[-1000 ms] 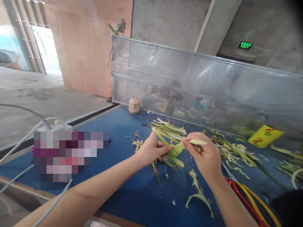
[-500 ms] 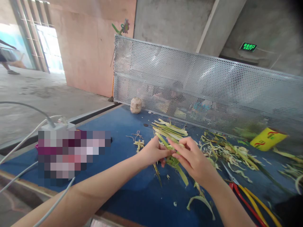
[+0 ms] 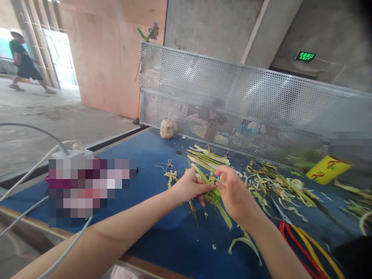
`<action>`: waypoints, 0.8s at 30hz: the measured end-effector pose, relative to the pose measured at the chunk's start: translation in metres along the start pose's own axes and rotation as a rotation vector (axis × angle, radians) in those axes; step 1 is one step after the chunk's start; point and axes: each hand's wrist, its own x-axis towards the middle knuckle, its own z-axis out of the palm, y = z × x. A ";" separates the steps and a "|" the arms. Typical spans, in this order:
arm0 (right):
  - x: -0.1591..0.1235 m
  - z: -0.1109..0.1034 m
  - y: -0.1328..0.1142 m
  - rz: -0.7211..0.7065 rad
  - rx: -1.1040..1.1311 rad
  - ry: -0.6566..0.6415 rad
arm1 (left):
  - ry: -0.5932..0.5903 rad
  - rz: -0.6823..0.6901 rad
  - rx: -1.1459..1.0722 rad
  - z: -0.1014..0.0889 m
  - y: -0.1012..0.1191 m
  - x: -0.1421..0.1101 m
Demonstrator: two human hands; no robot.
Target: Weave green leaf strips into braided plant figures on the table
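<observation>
My left hand (image 3: 190, 186) grips a bunch of long green leaf strips (image 3: 224, 217), thumb pressed over them. One end rises past its fingers and the other slants down over the blue table. Close beside its thumb, my right hand (image 3: 236, 193) is closed with curled fingers; what is in them, if anything, cannot be made out. Several pale green strips (image 3: 207, 155) lie just behind both hands. A curved pale peel (image 3: 247, 245) rests below my right wrist. Scissors (image 3: 286, 223) lie right of that forearm, beside crossing red and yellow handles.
Shredded plant scraps (image 3: 279, 182) cover the table's right side, near a yellow cylinder (image 3: 328, 169). A perforated metal screen (image 3: 247, 93) borders the back, with a pale lump (image 3: 167, 128) before it. Left are a white power block (image 3: 72, 153), cables and a blurred-out area.
My right hand has drawn slightly back from the strips, its extended fingers now curled in. The left hand stays in place. A walking person has come further into view at far left.
</observation>
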 end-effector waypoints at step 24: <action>-0.010 -0.004 0.026 0.818 0.608 0.123 | -0.009 0.184 0.054 -0.011 0.005 0.005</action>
